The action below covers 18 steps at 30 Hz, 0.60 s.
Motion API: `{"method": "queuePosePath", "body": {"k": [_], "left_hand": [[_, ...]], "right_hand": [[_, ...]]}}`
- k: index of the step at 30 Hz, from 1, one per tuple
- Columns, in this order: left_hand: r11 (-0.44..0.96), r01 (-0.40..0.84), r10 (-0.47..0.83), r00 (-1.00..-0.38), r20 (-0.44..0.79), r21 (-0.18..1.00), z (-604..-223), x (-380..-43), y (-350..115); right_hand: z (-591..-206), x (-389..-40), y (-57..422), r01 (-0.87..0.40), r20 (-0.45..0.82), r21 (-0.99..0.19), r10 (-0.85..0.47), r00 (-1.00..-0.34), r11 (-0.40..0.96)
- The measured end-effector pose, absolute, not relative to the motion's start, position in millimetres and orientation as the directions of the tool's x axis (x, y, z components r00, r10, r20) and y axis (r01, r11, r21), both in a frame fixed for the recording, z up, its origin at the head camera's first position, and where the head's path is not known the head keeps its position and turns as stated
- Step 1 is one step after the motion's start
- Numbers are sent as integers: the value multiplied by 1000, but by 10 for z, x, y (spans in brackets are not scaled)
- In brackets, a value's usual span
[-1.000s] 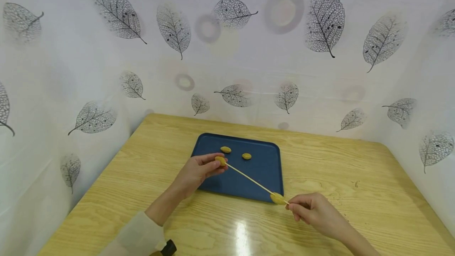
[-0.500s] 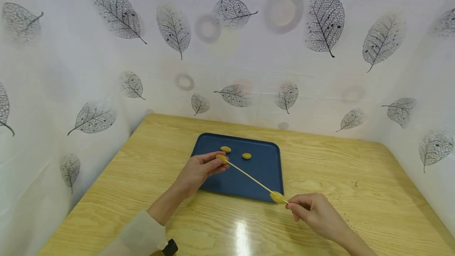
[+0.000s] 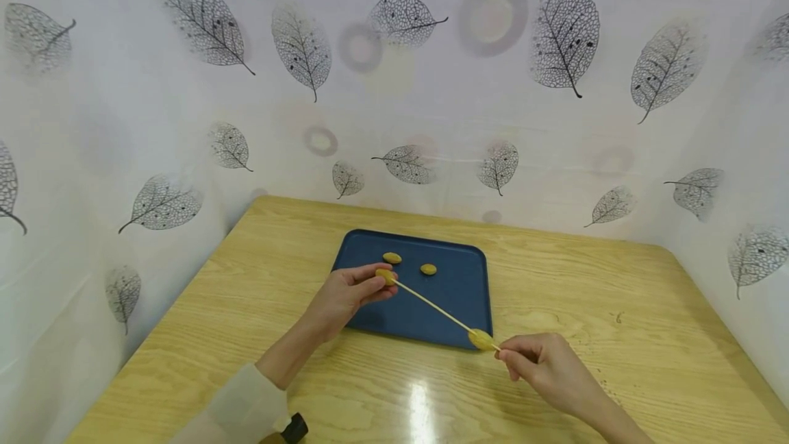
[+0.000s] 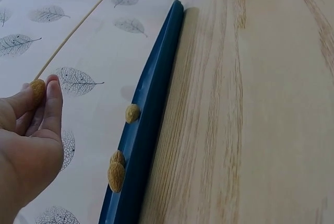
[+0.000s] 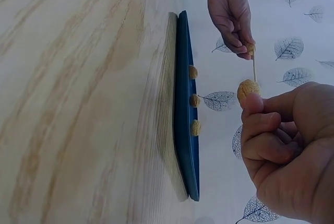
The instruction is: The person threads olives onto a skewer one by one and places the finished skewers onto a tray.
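My left hand (image 3: pixel 348 297) pinches a wrinkled yellow-brown oval piece (image 3: pixel 385 277), like a nut or dried fruit, between thumb and fingers. A thin wooden skewer (image 3: pixel 431 305) runs from that piece down to my right hand (image 3: pixel 545 368), whose thumb and fingers pinch its near end. A second oval piece (image 3: pixel 481 340) is threaded on the skewer just ahead of my right fingertips. The skewer is held above the dark blue tray (image 3: pixel 425 321). Two loose oval pieces, one left (image 3: pixel 392 258) and one right (image 3: pixel 428 269), lie in the tray. The right wrist view shows a third loose piece (image 5: pixel 195 127).
The tray lies on a wood-grain table (image 3: pixel 567 293). A white curtain (image 3: pixel 431 108) with grey leaf prints surrounds the table's back and sides. A small black object (image 3: pixel 294 428) shows below my left sleeve (image 3: pixel 240 406).
My left hand has shifted very slightly right and up with the oval piece. The right hand keeps its pinch on the skewer, almost unmoved.
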State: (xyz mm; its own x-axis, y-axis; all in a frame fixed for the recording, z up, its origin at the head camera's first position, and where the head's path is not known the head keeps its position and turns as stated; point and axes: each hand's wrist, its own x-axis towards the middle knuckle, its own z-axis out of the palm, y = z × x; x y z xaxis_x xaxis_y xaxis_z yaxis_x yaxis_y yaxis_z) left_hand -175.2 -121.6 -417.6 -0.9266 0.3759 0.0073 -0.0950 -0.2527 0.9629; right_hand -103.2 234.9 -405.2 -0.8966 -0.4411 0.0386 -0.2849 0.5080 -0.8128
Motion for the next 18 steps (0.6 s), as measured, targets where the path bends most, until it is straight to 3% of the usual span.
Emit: {"method": "queuePosePath", "body": {"k": [18], "left_hand": [[-236, -69, 385, -922, 28, 969, -4154, -1753, -1197]], "right_hand": [[-4076, -1047, 2309, -316, 86, -823, -447, -890, 472]]}}
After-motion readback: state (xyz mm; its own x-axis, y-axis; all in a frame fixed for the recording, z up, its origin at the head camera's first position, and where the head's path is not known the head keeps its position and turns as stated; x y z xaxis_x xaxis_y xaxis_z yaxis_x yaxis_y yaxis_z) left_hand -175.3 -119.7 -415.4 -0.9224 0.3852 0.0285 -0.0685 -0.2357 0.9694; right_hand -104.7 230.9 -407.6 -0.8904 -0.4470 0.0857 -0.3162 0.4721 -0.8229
